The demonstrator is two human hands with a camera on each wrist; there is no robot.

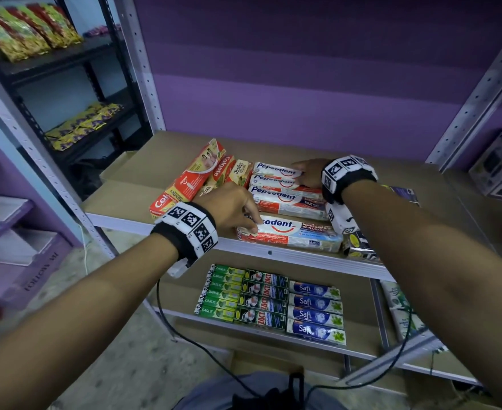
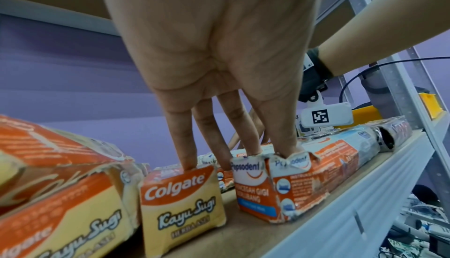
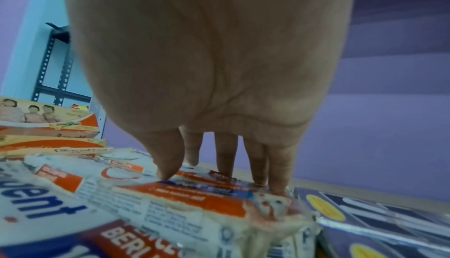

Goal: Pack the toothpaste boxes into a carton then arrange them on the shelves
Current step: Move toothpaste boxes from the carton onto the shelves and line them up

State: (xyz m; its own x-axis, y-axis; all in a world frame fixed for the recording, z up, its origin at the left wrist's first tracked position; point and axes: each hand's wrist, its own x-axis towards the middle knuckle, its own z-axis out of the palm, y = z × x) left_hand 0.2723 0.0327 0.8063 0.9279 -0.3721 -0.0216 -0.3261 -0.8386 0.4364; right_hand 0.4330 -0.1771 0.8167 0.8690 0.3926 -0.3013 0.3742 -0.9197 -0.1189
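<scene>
Several white-and-red Pepsodent boxes (image 1: pixel 291 199) lie in a row on the upper shelf (image 1: pixel 303 257), with red-and-yellow Colgate boxes (image 1: pixel 190 179) leaning to their left. My left hand (image 1: pixel 238 211) reaches down with straight fingers (image 2: pixel 282 131). They touch the tops of a Colgate Kayu Sugi box (image 2: pixel 182 200) and the front Pepsodent box (image 2: pixel 304 181) at their left ends. My right hand (image 1: pixel 309 176) lies over the rear Pepsodent boxes (image 1: pixel 273 170). Its thumb (image 3: pixel 168 162) and fingertips rest on a box top (image 3: pixel 170 194). Neither hand is curled round a box.
On the lower shelf, green Darlie (image 1: pixel 220 294), dark Zact (image 1: pixel 263 300) and blue Safi (image 1: pixel 315 312) boxes sit in neat rows. A dark blue pack (image 3: pixel 377 216) lies right of the Pepsodent boxes. A black rack with snack packets (image 1: pixel 27 31) stands at the left. Wrist cables (image 1: pixel 167 315) hang below.
</scene>
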